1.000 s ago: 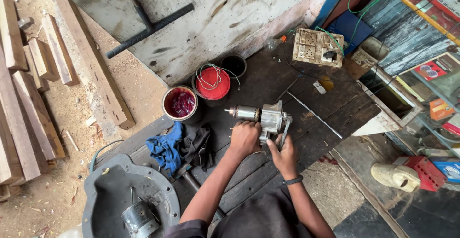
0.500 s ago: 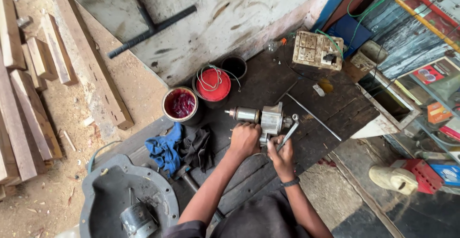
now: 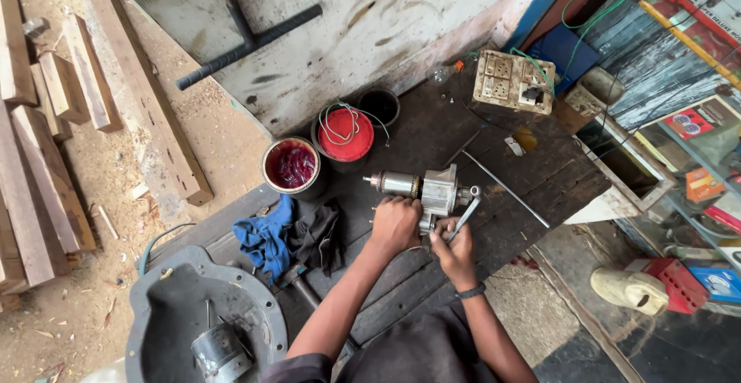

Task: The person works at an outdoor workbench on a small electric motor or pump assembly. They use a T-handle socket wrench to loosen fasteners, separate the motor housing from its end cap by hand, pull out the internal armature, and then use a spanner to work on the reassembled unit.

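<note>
Two hands on one job: your left hand [image 3: 395,222] is closed around the motor assembly [image 3: 423,190], gripping its body from the near side, knuckles up. Your right hand [image 3: 455,246] is closed on the handle of a wrench [image 3: 465,212], whose head sits at the right end of the grey housing. Motor assembly lies on its side roughly mid-tabletop [image 3: 532,182], copper-banded armature end pointing left, cast housing to the right.

Around it:
- Tin with red contents [image 3: 291,165] just left of the armature end, not touching as far as you can see.
- Can with a red lid [image 3: 345,134] behind it, thin wire coiled on top; a dark empty can [image 3: 380,105] just beyond.
- Blue rag [image 3: 266,236] and a black rag [image 3: 318,232] bunched together left of your left forearm; a hammer [image 3: 297,283] lies partly under them.
- Thin metal rod [image 3: 505,188] lies diagonally right of the housing, near but apart.
- Beige switch board [image 3: 513,80] at the far edge, green wire running off it.
- Grey round cover [image 3: 166,306] at lower left, small cylindrical part standing inside it.
- Timber planks [image 3: 38,159] on the dirt floor, far left.
</note>
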